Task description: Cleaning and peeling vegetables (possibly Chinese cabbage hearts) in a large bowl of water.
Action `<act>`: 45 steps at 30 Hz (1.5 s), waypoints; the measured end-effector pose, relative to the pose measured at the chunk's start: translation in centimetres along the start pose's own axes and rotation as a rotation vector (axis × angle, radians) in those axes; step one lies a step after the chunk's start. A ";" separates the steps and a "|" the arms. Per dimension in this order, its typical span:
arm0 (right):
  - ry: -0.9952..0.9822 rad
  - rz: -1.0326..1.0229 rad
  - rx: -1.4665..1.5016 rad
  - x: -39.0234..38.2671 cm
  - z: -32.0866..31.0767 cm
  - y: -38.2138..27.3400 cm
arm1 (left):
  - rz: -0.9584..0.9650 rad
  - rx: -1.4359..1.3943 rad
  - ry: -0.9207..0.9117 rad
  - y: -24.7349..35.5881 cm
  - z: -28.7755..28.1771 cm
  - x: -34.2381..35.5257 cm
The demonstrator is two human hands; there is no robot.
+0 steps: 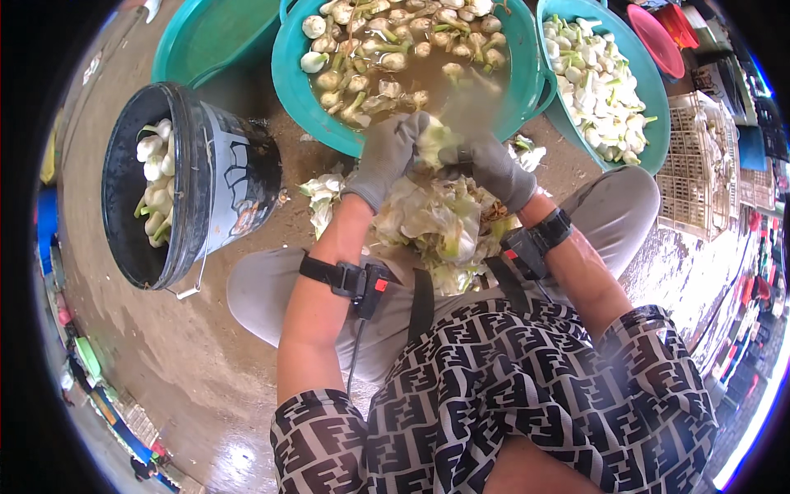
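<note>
My left hand and my right hand both wear grey gloves and grip one pale green-white bulb vegetable between them, just in front of a teal tub. Below the hands a heap of peeled leaves and trimmings lies on my lap. Black straps with small devices sit on both forearms. The teal tub holds muddy water with several bulbs floating in it.
A black bucket at the left holds several cleaned bulbs. A second teal tub at the upper right is piled with white bulbs. An empty teal basin sits at the upper left. White crates stand at the right. The concrete floor is wet.
</note>
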State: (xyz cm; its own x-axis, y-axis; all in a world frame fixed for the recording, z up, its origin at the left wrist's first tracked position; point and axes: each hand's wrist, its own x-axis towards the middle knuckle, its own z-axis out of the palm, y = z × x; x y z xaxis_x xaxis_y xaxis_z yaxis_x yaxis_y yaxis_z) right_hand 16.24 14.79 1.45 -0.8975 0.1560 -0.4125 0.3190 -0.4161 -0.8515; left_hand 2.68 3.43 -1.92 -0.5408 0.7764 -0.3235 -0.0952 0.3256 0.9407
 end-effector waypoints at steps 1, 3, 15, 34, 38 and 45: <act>0.124 0.004 0.056 0.2 0.1 0.4 | 0.037 0.218 0.075 1.4 0.0 -0.5; 0.243 0.007 0.116 0.7 0.5 0.7 | 0.072 0.441 0.153 1.8 0.1 -0.8; 0.238 -0.160 0.042 0.4 -0.3 1.1 | 0.155 0.046 0.151 1.3 1.4 -1.0; 0.310 -0.261 -1.606 -4.0 -4.5 -1.1 | 0.174 -0.176 0.050 1.6 -0.4 -0.4; 0.490 -0.265 -1.007 -1.8 -2.7 -0.7 | 0.141 -0.136 -0.010 1.4 0.4 -0.5; 0.547 -0.489 -1.239 1.8 -2.2 0.7 | 0.099 -0.117 -0.029 1.9 1.5 -0.8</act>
State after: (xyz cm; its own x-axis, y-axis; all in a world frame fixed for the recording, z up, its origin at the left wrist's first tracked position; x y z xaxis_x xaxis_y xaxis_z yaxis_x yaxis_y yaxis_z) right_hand 15.52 16.79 -0.60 -0.8557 0.4888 0.1695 0.3285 0.7665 -0.5519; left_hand 4.20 4.26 -0.02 -0.5282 0.8173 -0.2303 -0.1402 0.1836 0.9730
